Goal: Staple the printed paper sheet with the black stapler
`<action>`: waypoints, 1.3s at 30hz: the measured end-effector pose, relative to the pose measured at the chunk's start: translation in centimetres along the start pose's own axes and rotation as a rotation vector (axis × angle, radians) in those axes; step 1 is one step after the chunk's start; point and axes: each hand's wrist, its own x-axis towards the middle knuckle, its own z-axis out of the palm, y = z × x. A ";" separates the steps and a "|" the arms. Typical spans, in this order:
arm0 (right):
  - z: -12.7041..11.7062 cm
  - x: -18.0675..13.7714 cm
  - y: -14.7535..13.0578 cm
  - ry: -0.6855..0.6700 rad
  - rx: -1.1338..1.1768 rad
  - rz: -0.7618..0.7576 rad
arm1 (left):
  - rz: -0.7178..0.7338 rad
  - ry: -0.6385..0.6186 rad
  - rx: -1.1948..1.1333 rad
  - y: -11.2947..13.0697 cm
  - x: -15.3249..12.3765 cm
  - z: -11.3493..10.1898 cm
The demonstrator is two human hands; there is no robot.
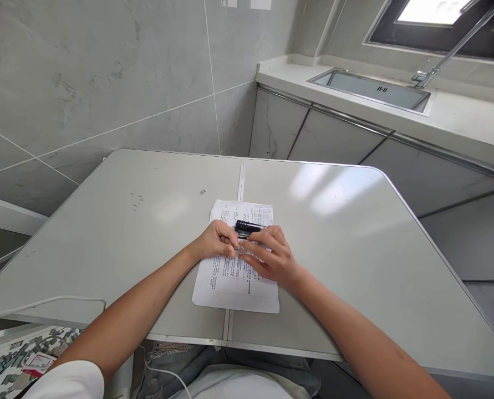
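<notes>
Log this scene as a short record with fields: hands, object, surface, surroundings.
left hand: left hand on the printed sheet, fingers meeting the right hand's
right hand: right hand on the sheet, fingers by the black pen
object: pen lies across the sheet's upper part; something small between the fingers, unclear
surface: grey folding table
surroundings: sink and faucet at upper right; white cable at the left edge

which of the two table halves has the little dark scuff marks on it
The left half of the table, beyond the left hand: small dark marks dot it. The right half shows only pale reflections.
</notes>
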 end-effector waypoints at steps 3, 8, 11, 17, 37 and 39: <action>0.0 -0.5 -0.2 -0.058 -0.032 -0.100 | -0.003 -0.049 0.097 0.0 -0.2 0.3; 0.0 -0.8 0.0 -0.019 -0.026 -0.163 | 0.034 -0.105 0.183 0.4 -0.2 0.7; 0.1 -0.8 0.1 0.018 -0.006 -0.233 | 0.050 -0.144 0.173 0.5 0.0 1.0; 0.3 -0.6 0.3 0.136 0.104 -0.294 | 0.090 -0.168 0.121 0.2 0.2 1.1; -3.2 -0.7 9.7 0.246 -0.013 0.757 | 0.412 0.741 0.490 0.5 0.1 -0.2; -3.0 -1.3 10.7 0.175 -0.009 0.813 | 0.456 0.844 0.682 1.0 0.4 -1.3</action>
